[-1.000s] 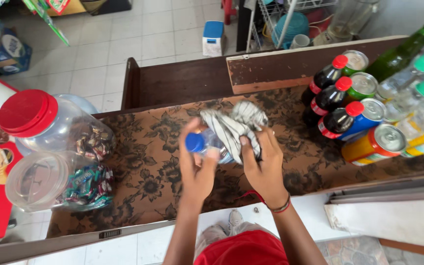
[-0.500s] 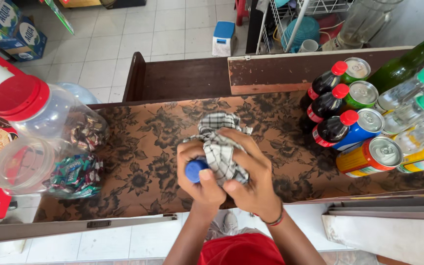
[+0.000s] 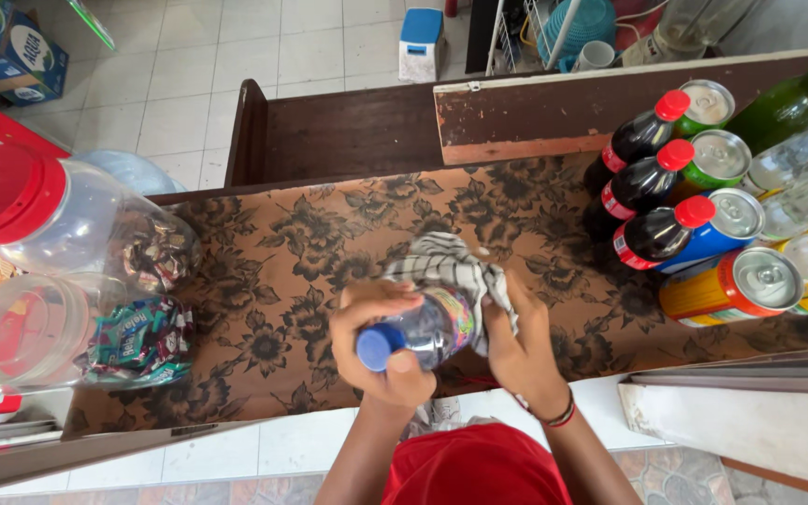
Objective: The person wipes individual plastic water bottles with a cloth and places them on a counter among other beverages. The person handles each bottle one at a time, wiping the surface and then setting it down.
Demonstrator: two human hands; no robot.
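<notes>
Lower centre of the frame: the person's red garment (image 3: 479, 468) lies at the bottom edge, with both forearms rising from it. The left hand (image 3: 376, 341) has its grip closed around the neck end of a small clear plastic bottle (image 3: 427, 327), the fingers curled over the top and the thumb just beside the blue cap (image 3: 378, 346), which points toward the lower left. The right hand (image 3: 521, 351), banded at the wrist with dark and red bracelets (image 3: 558, 414), has its grip closed on a black-and-white checked cloth (image 3: 451, 271), pressing it against the far side of the bottle; the cloth drapes over the bottle's upper end. Bottle and cloth are held above the near middle of the table (image 3: 273, 281), which is covered in a brown floral sheet. Left of the frame: two clear plastic jars lie on their sides, the nearer jar (image 3: 77, 337) with a clear lid holding wrapped sweets in green and blue, the farther jar (image 3: 67, 224) with a red lid holding dark wrapped sweets. Right of the frame: three dark soft-drink bottles (image 3: 652, 182) with red caps stand in a row, just beside green, blue and orange cans (image 3: 736, 290). Upper right: a green glass bottle (image 3: 792, 98). Beyond the table: a dark wooden bench (image 3: 348, 131), then a white tiled floor (image 3: 236, 56) with a small blue-and-white box (image 3: 420, 42).
</notes>
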